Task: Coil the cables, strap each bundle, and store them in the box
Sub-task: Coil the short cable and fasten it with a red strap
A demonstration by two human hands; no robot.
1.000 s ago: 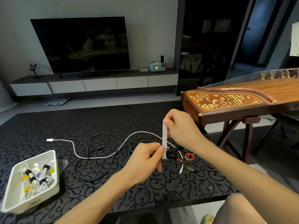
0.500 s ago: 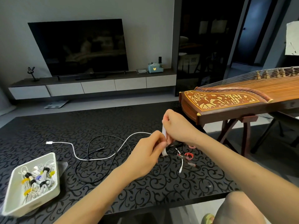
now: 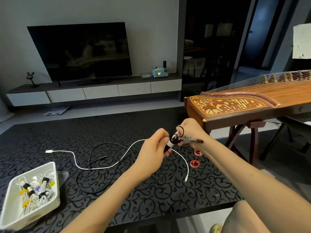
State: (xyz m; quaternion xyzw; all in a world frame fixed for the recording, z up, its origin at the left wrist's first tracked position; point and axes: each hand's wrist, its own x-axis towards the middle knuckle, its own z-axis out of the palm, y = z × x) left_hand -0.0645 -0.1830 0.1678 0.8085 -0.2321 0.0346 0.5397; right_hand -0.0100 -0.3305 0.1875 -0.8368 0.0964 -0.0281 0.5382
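Above the table's middle, my left hand (image 3: 154, 149) grips a small folded white cable bundle (image 3: 170, 144). My right hand (image 3: 191, 131) pinches a black strap (image 3: 191, 140) that wraps the bundle and sticks out to the right. A white cable (image 3: 101, 168) trails from the bundle across the table to its plug at the left, and a short tail hangs down on the right. A loose black cable (image 3: 91, 163) lies looped under it. The white box (image 3: 35, 213) at the lower left holds several strapped bundles.
Two red straps (image 3: 198, 152) (image 3: 194, 163) lie on the dark patterned table (image 3: 168, 199) to the right of my hands. A clear lid (image 3: 63, 176) sits under the box. A wooden zither on a stand (image 3: 244, 106) fills the right side. A television stands behind.
My hands have come closer together and lower. The white bundle, held upright between them before, is now shorter, with a black strap round it drawn out to the right.
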